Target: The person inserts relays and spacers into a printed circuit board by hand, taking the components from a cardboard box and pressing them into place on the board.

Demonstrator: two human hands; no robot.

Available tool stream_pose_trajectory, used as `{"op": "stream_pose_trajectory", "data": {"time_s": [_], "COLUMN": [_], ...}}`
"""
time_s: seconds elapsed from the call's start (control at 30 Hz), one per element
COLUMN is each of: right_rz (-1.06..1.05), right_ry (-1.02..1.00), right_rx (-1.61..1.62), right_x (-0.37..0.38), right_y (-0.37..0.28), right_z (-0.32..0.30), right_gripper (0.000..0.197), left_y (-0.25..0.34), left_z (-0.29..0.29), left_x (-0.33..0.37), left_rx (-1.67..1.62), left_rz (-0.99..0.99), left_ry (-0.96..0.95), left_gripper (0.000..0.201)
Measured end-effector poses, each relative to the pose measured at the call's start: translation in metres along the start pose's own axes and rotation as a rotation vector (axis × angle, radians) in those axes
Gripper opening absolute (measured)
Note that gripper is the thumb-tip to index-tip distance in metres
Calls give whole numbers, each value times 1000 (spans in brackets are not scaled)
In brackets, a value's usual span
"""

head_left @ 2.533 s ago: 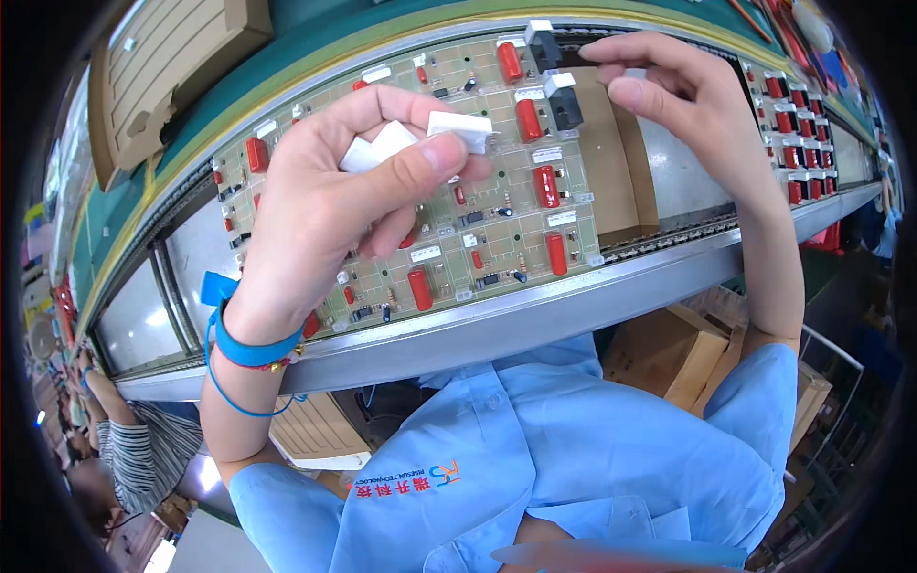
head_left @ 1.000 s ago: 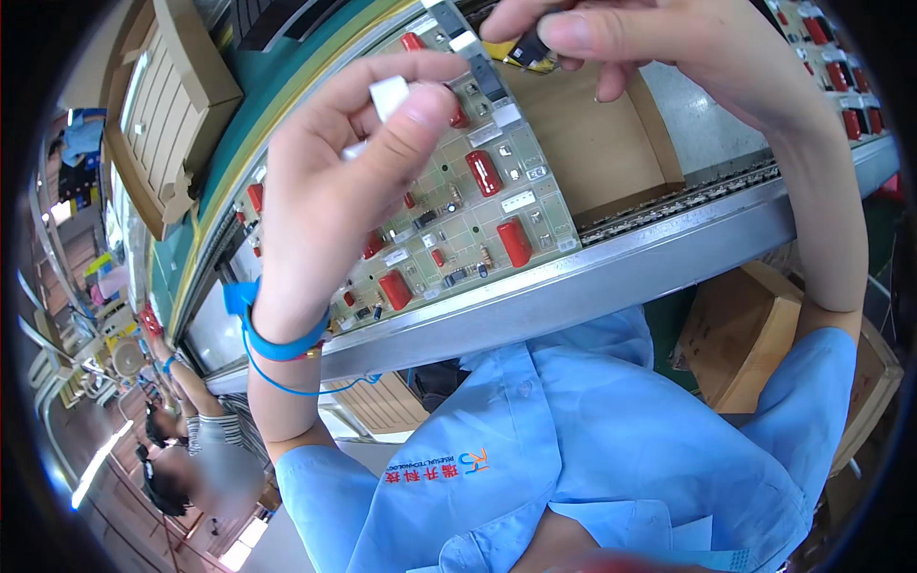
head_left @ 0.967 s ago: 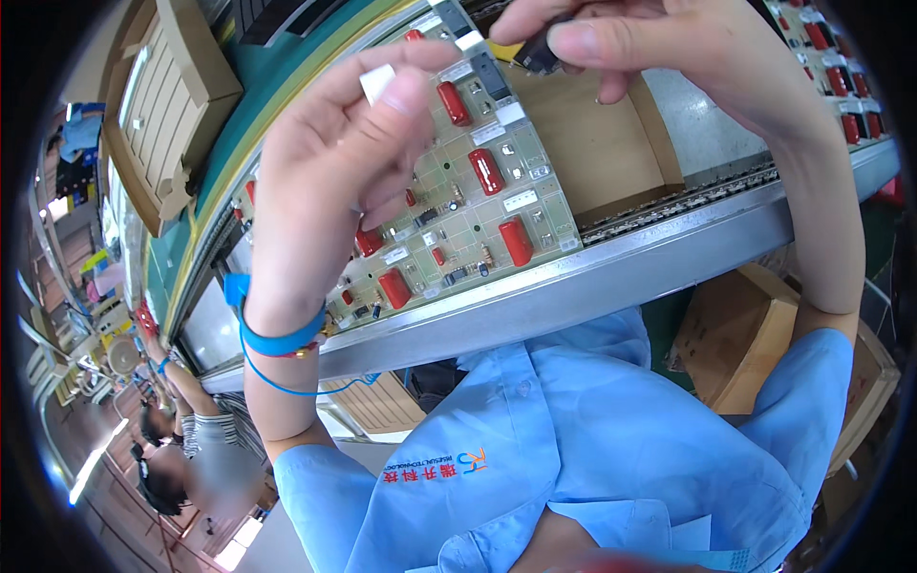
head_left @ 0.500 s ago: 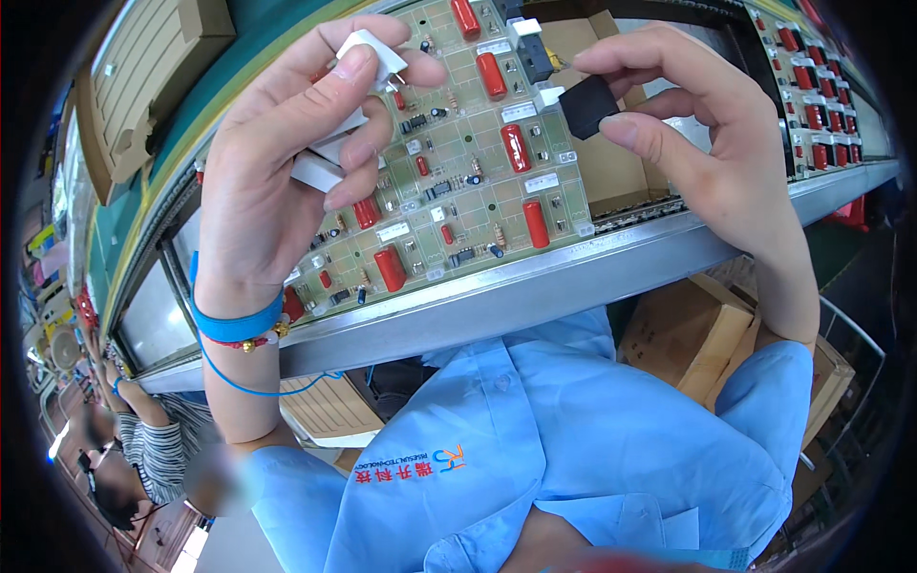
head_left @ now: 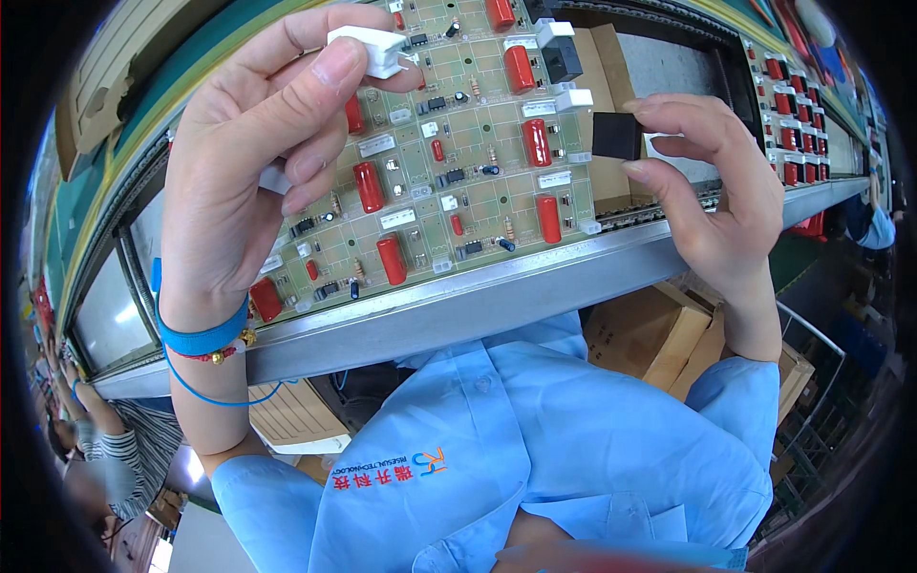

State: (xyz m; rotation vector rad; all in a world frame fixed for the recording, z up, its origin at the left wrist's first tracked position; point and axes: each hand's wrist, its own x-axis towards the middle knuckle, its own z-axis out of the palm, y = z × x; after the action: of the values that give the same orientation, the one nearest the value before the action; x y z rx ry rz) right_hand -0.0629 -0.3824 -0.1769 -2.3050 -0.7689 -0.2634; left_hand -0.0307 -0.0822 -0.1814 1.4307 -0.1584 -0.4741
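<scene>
My left hand [head_left: 253, 143] pinches a white plastic connector [head_left: 374, 52] between thumb and forefinger, above the circuit board panel. Its other fingers curl over more white pieces [head_left: 277, 179], mostly hidden in the palm. Thumb and fingertips of my right hand [head_left: 721, 186] grip a black box-shaped component [head_left: 616, 136], just off the panel's right edge. Below both hands lies the green circuit board panel [head_left: 468, 205], set with red capacitors [head_left: 537, 143] and small parts. Along its right edge sit a black block [head_left: 562, 60] and white connectors [head_left: 573, 99].
The panel rests on a metal-railed line [head_left: 458, 304] in front of me. Beside it is an open cardboard box [head_left: 611, 181]. More populated boards [head_left: 793, 124] lie at far right. Cartons [head_left: 650, 334] stand below the rail. A blue wrist strap [head_left: 205, 336] trails a cord; another person [head_left: 124, 449] is at left.
My right hand has moved down a little with the black component, which now appears level and apart from the white connector. My left hand has shifted left, turning its white connector.
</scene>
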Motion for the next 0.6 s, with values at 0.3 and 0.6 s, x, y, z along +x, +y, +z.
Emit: {"op": "stream_pose_trajectory", "data": {"time_s": [0.3,0.6], "right_rz": [-64,-279], "right_ry": [-17,-69], "right_rx": [-123,-312], "right_x": [2,9], "right_y": [4,9], "right_z": [12,7], "right_gripper": [32,23], "left_y": [1,7], "left_z": [8,23], "left_x": [-3,3], "left_rx": [48,147], "left_rz": [-24,-41], "left_ry": [-1,21], "left_gripper": [32,31]}}
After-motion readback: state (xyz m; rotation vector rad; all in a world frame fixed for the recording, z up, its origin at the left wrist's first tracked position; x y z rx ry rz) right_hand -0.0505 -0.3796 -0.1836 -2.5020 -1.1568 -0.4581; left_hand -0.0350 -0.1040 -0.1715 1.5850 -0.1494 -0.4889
